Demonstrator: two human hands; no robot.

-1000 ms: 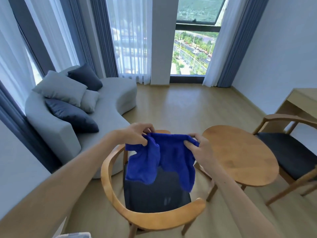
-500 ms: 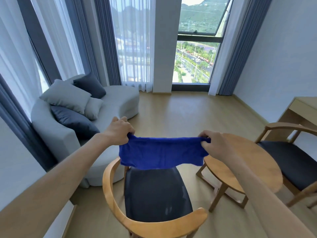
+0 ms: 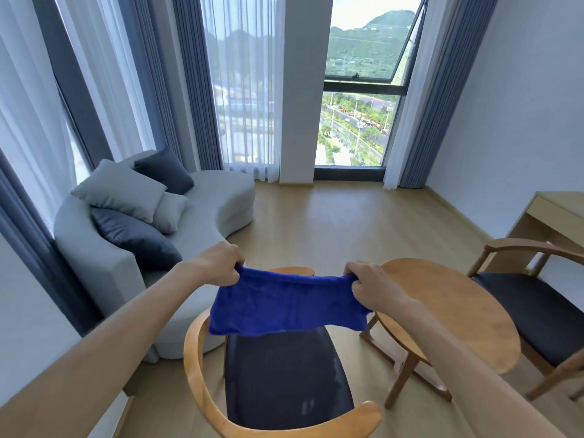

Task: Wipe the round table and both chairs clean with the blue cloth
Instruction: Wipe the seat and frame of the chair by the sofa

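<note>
The blue cloth (image 3: 287,306) hangs stretched flat between my two hands, in the air above the near chair. My left hand (image 3: 218,263) pinches its upper left corner and my right hand (image 3: 369,284) pinches its upper right corner. The near chair (image 3: 284,380) has a curved wooden frame and a dark seat, directly below the cloth. The round wooden table (image 3: 458,314) stands to the right of it, partly behind my right forearm. A second chair (image 3: 537,317) with a dark seat stands beyond the table at the right edge.
A grey curved sofa (image 3: 196,229) with several cushions sits at the left. A wooden desk (image 3: 559,213) stands against the right wall. Tall windows with curtains fill the far wall, and open wooden floor (image 3: 347,226) lies between them and the furniture.
The cloth was bunched between my hands, then pulled apart into a flat sheet. My view has tilted upward, showing more of the window.
</note>
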